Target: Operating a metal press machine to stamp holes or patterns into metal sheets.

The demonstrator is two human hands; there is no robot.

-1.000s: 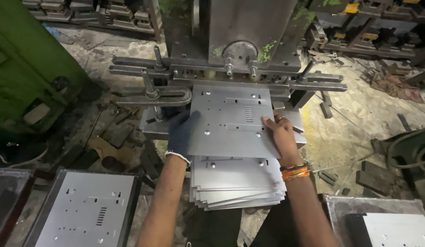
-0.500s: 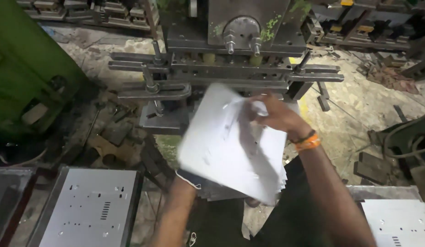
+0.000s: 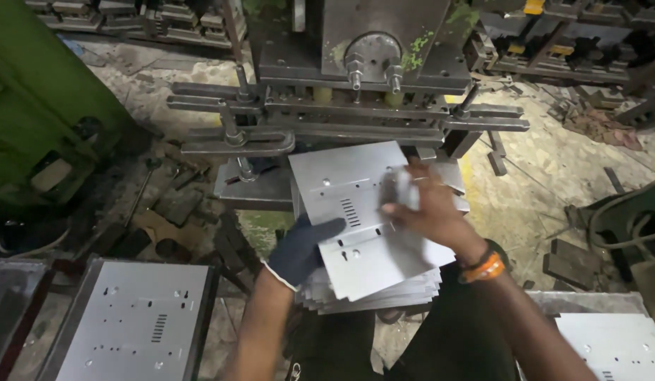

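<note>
A punched grey metal sheet point(image 3: 356, 204) lies tilted on top of a stack of like sheets point(image 3: 384, 293) in front of the press. My left hand point(image 3: 306, 247), in a dark glove, grips the sheet's lower left edge. My bare right hand point(image 3: 430, 208), with an orange band at the wrist, rests flat on the sheet's right side. The sheet's far edge points toward the press tool point(image 3: 349, 120).
A second pile of punched sheets point(image 3: 137, 321) sits in a tray at lower left, another point(image 3: 616, 346) at lower right. A green machine body point(image 3: 45, 113) stands left. Scrap and metal parts point(image 3: 165, 204) litter the floor around the press.
The top sheet was lifted and swung up off the press bed; now it lies flatter on the stack, with my hands shifted along its edges.
</note>
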